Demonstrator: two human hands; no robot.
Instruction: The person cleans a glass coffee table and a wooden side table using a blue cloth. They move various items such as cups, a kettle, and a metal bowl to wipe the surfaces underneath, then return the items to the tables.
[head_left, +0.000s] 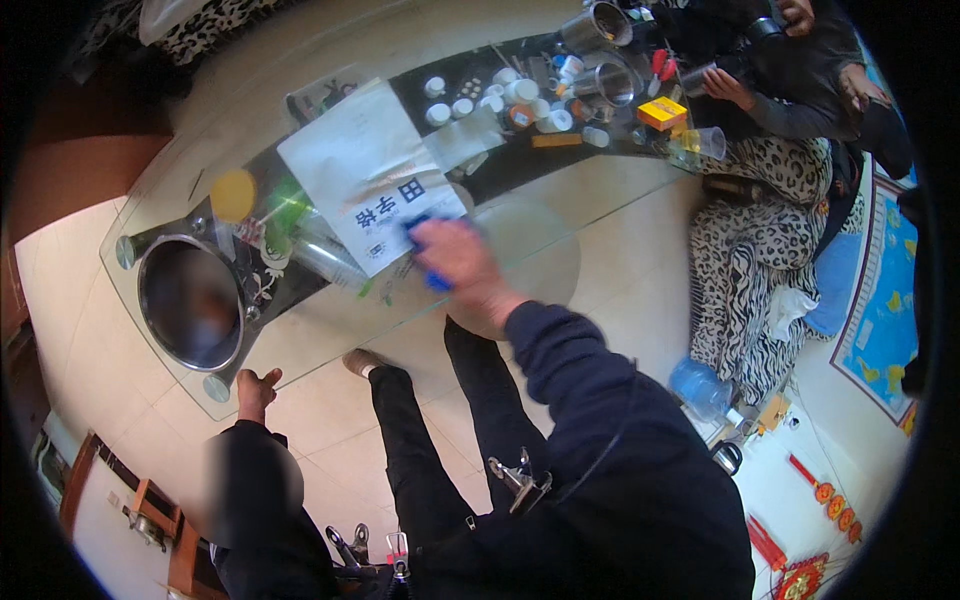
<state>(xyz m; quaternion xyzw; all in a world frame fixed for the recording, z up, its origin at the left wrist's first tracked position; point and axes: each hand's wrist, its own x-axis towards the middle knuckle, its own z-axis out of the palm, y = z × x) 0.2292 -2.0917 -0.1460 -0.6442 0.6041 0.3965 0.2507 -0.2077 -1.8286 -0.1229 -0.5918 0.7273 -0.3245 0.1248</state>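
Note:
My right hand (469, 262), blurred by motion, is closed on a blue object (437, 280) whose kind I cannot tell, over the near edge of a glass table (360, 330). Just beyond it lies a white exercise booklet (371, 165) with printed characters. Left of the booklet are a green plastic item (288, 210), a clear plastic cup lying on its side (330, 251) and a round yellow object (233, 195). My left hand (256, 390) hangs beside the table's near left corner, fingers partly spread and holding nothing. Close to it stands a round steel-rimmed container (241, 315).
Several white bottles (521, 91), steel cups (615, 82), a yellow box (662, 113) and red-handled scissors (660, 67) crowd the table's far right. Beyond them another person's hand (727, 86) holds a metal cup. A blue water bottle (701, 386) lies to the right, near a leopard-print sofa cover (795, 225).

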